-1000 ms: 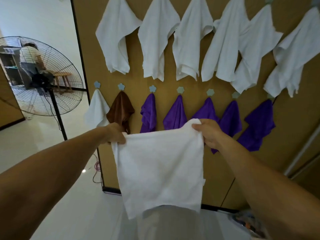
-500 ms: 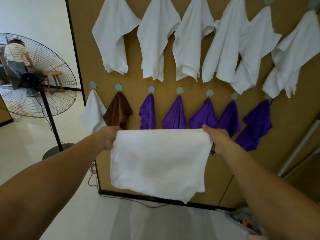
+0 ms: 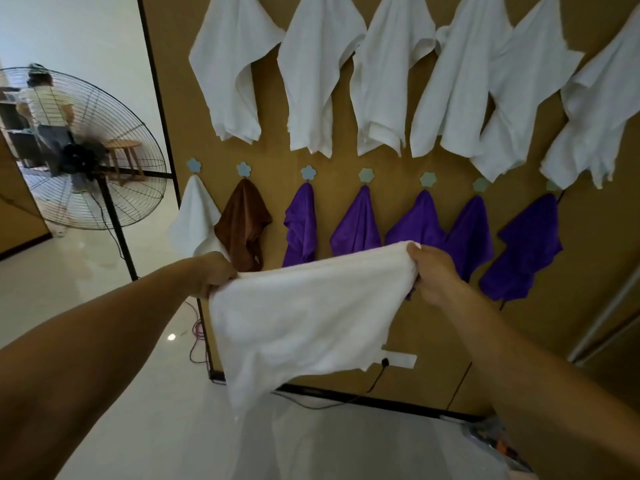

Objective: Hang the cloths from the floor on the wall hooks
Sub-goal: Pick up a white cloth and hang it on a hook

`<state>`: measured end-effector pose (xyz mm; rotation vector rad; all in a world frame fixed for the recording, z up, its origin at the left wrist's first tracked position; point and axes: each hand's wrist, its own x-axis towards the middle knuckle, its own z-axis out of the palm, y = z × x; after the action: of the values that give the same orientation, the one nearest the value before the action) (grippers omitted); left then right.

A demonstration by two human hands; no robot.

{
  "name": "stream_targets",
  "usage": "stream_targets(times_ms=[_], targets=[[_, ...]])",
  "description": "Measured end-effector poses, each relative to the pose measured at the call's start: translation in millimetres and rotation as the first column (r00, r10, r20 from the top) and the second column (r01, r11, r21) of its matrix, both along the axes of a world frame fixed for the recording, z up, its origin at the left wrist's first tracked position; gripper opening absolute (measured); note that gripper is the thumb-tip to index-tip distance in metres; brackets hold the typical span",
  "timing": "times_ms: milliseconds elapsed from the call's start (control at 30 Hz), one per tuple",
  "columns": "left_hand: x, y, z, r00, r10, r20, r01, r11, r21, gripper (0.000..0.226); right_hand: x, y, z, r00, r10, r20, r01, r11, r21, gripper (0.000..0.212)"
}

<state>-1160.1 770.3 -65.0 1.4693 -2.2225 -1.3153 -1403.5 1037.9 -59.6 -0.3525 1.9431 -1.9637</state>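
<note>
both hands, left hand [image 3: 216, 275] and right hand [image 3: 434, 273], grip white cloth [image 3: 304, 320] (spread out).

1. A large, plain indoor workroom: glossy pale floor [image 3: 69, 282], brown board wall [image 3: 588, 271].
2. White cloths [image 3: 318, 74] and purple cloths [image 3: 356, 226] hang there in two rows, the lower from flower-shaped hooks [image 3: 243, 169].
3. A tall standing fan [image 3: 83, 150]; beyond it, a person [image 3: 45, 98] sits.

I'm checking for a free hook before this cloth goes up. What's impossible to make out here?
Head view:
- Top-row hooks: cut off by the upper edge; only their white cloths show.
- Lower ends of the middle purple cloths: behind the held white cloth.
- Fingers of left hand and right hand: mostly buried in that cloth.
- Clutter at bottom right: blurred, cut by the edge.
</note>
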Motion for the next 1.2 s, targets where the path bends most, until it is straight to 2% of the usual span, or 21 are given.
stream_targets(times_ms=[67, 133, 200, 300, 467, 567, 700, 867, 967, 1033, 1200], targets=[[1, 3, -5, 0.994, 0.009, 0.11, 0.005, 0.992, -0.124, 0.018, -4, 0, -4, 0.997, -0.009, -0.081, 0.014, 0.998, 0.058, 0.033], [2, 6, -7, 0.993, 0.079, 0.089, -0.064, 0.984, -0.164, 0.02, -4, -1, -8, 0.99, 0.003, -0.142, 0.012, 0.994, 0.106, 0.033], [5, 6, -7, 0.976, 0.208, -0.062, -0.213, 0.973, -0.093, 0.029, -8, -2, -10, 0.975, 0.045, -0.215, -0.009, 0.986, 0.165, 0.03], [15, 5, -5, 0.875, 0.401, -0.271, -0.385, 0.916, 0.111, 0.039, -17, -3, -11, 0.968, 0.103, -0.229, -0.035, 0.959, 0.282, 0.031], [31, 16, 1, 0.755, 0.535, -0.378, -0.476, 0.845, 0.243, 0.038, -15, -6, -12, 0.981, 0.129, -0.147, -0.074, 0.939, 0.335, 0.024], [44, 27, 6, 0.747, 0.547, -0.377, -0.459, 0.836, 0.301, 0.032, -8, -12, -8, 0.969, 0.163, -0.184, -0.109, 0.955, 0.275, 0.021], [69, 39, 12, 0.751, 0.547, -0.371, -0.469, 0.836, 0.283, 0.016, 4, -19, -2, 0.974, 0.185, -0.13, -0.172, 0.979, 0.105, 0.023], [96, 43, 17, 0.736, 0.541, -0.408, -0.494, 0.84, 0.223, 0.007, 26, -32, 6, 0.964, 0.201, -0.174, -0.188, 0.978, 0.089, 0.009], [116, 35, 18, 0.771, 0.501, -0.393, -0.45, 0.865, 0.221, 0.013, 45, -47, 14, 0.962, 0.197, -0.189, -0.187, 0.98, 0.072, 0.018], [130, 24, 19, 0.795, 0.471, -0.382, -0.427, 0.882, 0.199, 0.012, 57, -61, 20, 0.956, 0.189, -0.226, -0.183, 0.982, 0.048, 0.012], [164, -14, 26, 0.741, 0.468, -0.482, -0.425, 0.882, 0.203, 0.025, 90, -96, 33, 0.939, 0.217, -0.266, -0.212, 0.976, 0.048, 0.018]])
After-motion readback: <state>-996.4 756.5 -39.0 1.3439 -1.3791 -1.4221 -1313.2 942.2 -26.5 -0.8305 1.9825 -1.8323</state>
